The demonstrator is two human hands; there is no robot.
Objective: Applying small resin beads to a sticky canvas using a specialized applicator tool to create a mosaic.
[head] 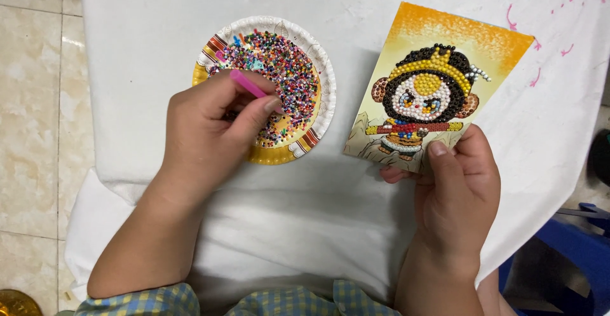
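Beads: heaped loose in paper plate on white cloth.
Left hand: fingers closed around pink pen; press tip straight down onto one bead.
Right hand: thumb and fingers pinch picture card by lower edge; hold level, steady.

Pretty even, soft indoor light, bright enough all over. The white cloth is the landmark: it's slightly washed out toward its top, with soft grey shadows in its folds below the hands. Focus is sharp on it, no real blur or glare.
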